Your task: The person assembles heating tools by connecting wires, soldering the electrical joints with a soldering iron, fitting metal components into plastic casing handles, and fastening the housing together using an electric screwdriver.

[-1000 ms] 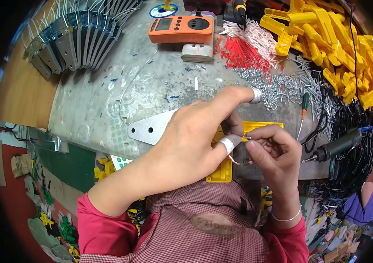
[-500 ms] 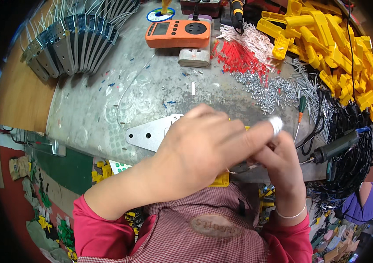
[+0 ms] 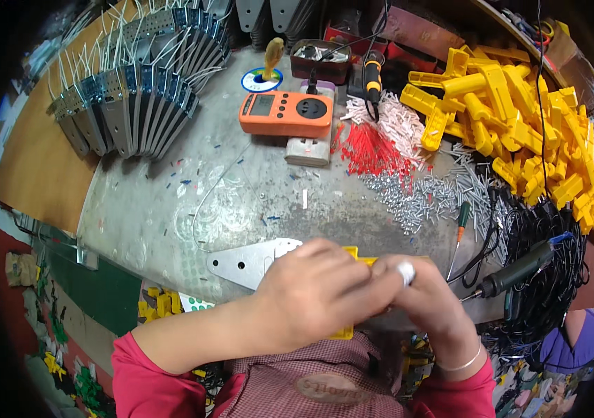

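Observation:
My left hand [image 3: 318, 292] reaches across the front of the table with its fingers curled in. A white wrap [image 3: 406, 273] covers a fingertip where the two hands meet. My right hand [image 3: 426, 292] is bent in against it, fingers closed; whatever they pinch is hidden behind the left hand. Beneath the hands lies a yellow plastic housing [image 3: 342, 333], mostly covered, with one edge showing above them and one below. A tapered grey metal plate [image 3: 252, 265] with holes sticks out to the left from under my left hand.
An orange multimeter [image 3: 286, 113] rests at the back middle. Red and white sleeves [image 3: 374, 146], loose screws [image 3: 415, 202] and heaped yellow housings [image 3: 506, 111] fill the right. A green-handled screwdriver [image 3: 461, 219], power screwdriver [image 3: 520, 270] and black cables [image 3: 541, 299] lie nearby. Wired metal plates [image 3: 130, 111] stand back left.
The view has tipped up, so the table's things sit lower in the picture. My hands have drawn closer together, and the white-wrapped fingertip has come down to the right hand's fingers.

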Action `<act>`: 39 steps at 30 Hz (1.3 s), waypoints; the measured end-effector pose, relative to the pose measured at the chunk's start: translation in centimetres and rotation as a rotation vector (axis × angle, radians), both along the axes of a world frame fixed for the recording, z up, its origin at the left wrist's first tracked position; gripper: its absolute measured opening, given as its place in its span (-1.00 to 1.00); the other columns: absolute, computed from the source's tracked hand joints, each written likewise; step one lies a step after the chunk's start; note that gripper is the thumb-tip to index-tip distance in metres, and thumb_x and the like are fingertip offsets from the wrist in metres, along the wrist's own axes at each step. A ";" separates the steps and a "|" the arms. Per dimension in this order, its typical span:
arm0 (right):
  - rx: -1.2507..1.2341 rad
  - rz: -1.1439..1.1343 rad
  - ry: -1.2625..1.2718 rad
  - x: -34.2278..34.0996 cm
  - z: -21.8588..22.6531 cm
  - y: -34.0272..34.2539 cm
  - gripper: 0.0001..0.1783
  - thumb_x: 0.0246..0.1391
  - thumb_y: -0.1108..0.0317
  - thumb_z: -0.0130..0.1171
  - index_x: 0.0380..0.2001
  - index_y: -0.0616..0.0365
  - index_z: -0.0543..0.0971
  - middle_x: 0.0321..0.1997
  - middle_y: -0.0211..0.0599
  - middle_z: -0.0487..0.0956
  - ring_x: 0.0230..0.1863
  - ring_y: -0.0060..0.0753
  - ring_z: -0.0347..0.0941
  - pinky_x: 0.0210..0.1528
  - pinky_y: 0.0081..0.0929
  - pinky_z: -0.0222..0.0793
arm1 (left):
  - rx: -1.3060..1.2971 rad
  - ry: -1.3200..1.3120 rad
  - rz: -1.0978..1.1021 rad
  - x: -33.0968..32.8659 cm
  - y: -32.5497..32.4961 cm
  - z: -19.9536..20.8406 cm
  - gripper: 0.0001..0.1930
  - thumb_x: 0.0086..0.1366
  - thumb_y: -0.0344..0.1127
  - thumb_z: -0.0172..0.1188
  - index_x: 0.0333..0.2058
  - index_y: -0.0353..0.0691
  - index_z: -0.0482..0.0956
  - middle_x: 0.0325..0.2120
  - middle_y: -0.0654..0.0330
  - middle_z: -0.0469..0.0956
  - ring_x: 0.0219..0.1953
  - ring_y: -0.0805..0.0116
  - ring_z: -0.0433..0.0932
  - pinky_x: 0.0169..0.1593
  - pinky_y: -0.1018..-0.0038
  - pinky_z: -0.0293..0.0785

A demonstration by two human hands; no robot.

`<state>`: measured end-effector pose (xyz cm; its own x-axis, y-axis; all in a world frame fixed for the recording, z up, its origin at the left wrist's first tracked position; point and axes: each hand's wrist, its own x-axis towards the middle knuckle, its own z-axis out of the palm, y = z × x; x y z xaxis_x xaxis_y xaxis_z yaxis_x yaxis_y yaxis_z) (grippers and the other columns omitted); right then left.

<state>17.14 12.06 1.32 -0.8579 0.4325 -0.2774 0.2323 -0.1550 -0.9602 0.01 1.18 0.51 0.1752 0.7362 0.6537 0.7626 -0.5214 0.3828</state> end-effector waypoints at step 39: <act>0.840 -0.114 -0.116 2.8 -0.3 1.8 -0.81 0.08 0.40 0.07 -0.42 0.37 0.51 -0.46 -0.26 0.43 -0.41 -0.47 0.35 -0.30 -0.58 0.22 | -0.237 -0.098 0.430 -11.6 -8.9 0.7 -0.65 -0.01 -0.65 0.16 -0.20 -0.24 0.60 -0.36 0.08 0.57 -0.33 0.13 0.56 -0.24 0.36 0.50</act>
